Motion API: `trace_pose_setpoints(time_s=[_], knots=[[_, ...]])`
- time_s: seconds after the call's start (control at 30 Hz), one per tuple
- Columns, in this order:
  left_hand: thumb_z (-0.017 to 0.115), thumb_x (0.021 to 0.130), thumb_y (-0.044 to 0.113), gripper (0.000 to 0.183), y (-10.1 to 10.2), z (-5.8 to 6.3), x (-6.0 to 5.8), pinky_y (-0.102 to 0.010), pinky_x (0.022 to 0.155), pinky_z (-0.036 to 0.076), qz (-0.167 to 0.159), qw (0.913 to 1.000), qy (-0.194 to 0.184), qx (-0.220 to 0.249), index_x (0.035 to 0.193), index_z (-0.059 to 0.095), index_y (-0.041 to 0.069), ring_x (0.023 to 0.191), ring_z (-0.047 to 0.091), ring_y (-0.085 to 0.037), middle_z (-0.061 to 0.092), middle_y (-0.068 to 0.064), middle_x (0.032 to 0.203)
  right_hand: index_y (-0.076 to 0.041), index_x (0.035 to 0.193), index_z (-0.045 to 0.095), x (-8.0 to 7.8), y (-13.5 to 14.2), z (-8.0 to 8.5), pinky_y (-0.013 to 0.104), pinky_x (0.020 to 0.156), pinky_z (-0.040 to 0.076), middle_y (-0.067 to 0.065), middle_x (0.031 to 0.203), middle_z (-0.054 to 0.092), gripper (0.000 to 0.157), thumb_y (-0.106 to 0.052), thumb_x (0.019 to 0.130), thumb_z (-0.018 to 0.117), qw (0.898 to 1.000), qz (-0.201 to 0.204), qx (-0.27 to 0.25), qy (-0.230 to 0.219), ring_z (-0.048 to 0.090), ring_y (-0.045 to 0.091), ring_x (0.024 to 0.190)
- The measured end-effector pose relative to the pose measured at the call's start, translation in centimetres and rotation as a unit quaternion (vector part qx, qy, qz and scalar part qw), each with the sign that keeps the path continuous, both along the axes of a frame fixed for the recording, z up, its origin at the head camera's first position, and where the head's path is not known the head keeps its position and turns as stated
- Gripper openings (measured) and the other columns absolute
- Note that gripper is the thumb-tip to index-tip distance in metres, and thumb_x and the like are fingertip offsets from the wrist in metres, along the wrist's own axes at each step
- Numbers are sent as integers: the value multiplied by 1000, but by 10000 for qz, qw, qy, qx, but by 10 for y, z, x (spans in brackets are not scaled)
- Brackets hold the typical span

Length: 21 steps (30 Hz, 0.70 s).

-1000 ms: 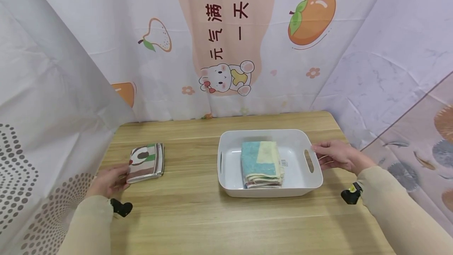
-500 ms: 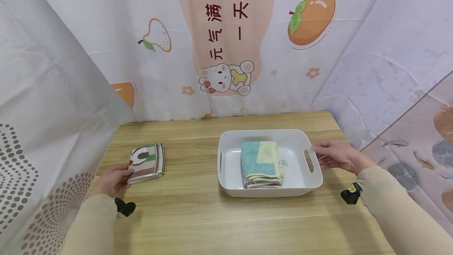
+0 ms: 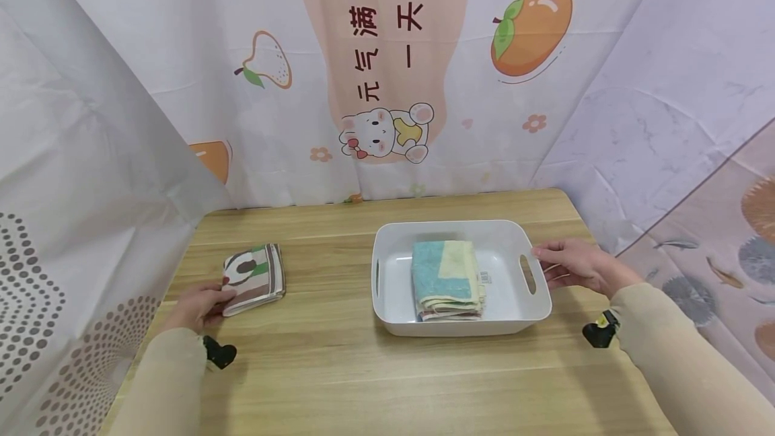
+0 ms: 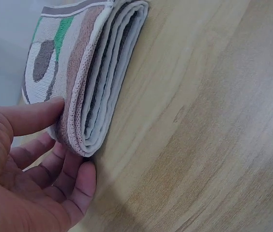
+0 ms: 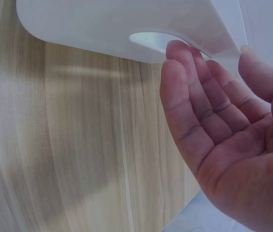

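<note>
My left hand (image 3: pixel 196 306) pinches the near left corner of a folded towel (image 3: pixel 253 279), striped brown, white and green. In the left wrist view the thumb lies on top of the towel (image 4: pixel 73 72) and the fingers curl under its folded edge. My right hand (image 3: pixel 575 266) is at the right end of a white plastic basket (image 3: pixel 514 315). Its thumb rests at the rim, and the other fingers lie against the outer wall by the handle hole, as the right wrist view shows. Inside the basket sits a stack of folded towels (image 3: pixel 445 273), the top one blue and cream.
Everything stands on a wooden table (image 3: pixel 327 369). A printed curtain (image 3: pixel 272 126) hangs along its back edge, with more sheets at the left and right. Bare wood separates the striped towel from the basket.
My left hand has shifted slightly right and gone further around the towel's corner. The towel has moved a little to the right. The right hand and basket have stayed put.
</note>
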<state>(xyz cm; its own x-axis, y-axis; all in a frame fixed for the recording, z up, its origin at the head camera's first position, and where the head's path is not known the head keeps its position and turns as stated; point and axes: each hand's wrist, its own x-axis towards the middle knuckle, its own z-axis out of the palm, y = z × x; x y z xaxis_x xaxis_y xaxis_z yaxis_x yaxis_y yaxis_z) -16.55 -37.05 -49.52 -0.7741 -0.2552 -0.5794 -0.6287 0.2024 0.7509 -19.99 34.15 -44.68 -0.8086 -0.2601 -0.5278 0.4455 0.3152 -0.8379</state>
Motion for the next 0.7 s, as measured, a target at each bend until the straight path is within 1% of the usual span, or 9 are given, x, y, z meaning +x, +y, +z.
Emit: trace_pose_setpoints(time_s=[0.13,0.27,0.33,0.4,0.5,0.6,0.7], knots=[[68,88,17,69,3,1,0,-34,64,51,-70,9999,-96,-58,140,30,-8,69,58,-14,63,1,76,9,127,45,0,0,-1,41,75,55,19,102,64,49,-30,98,53,10000,3,0,11,66,26,83],[68,88,17,62,4,2,0,-33,64,52,-173,9997,-124,-112,135,37,-8,68,58,-14,64,0,75,9,128,44,0,0,-1,42,77,55,19,102,64,50,-30,98,53,10000,-16,38,8,66,26,83],[69,87,18,54,5,3,0,-34,65,51,-224,9996,-128,-138,129,45,-7,68,58,-14,64,0,75,9,129,44,0,0,-1,43,77,55,18,102,64,51,-31,98,53,10000,-25,61,6,66,26,83],[70,87,18,43,5,3,0,-34,65,51,-249,9995,-124,-159,118,52,-5,69,57,-15,64,0,75,9,130,43,0,0,-1,43,77,54,18,103,64,52,-31,97,53,10000,-15,81,11,66,26,84],[70,87,18,31,5,3,0,-34,64,50,-287,9993,-122,-215,106,56,-2,69,56,-15,63,-1,75,9,130,43,0,-1,0,42,77,55,19,103,64,53,-32,97,54,10000,-10,95,23,66,26,84],[69,87,18,34,6,2,-1,-34,65,50,-305,9991,-91,-271,109,52,-2,70,56,-15,63,-1,76,9,131,42,1,-1,0,42,77,55,19,103,64,53,-31,97,53,9999,-17,102,34,66,26,84],[69,87,17,47,6,2,-1,-35,67,51,-322,9990,-30,-297,119,44,-5,73,57,-15,62,-1,79,9,131,42,1,-1,1,41,77,55,18,102,64,53,-30,98,53,9999,-26,96,42,66,26,84]])
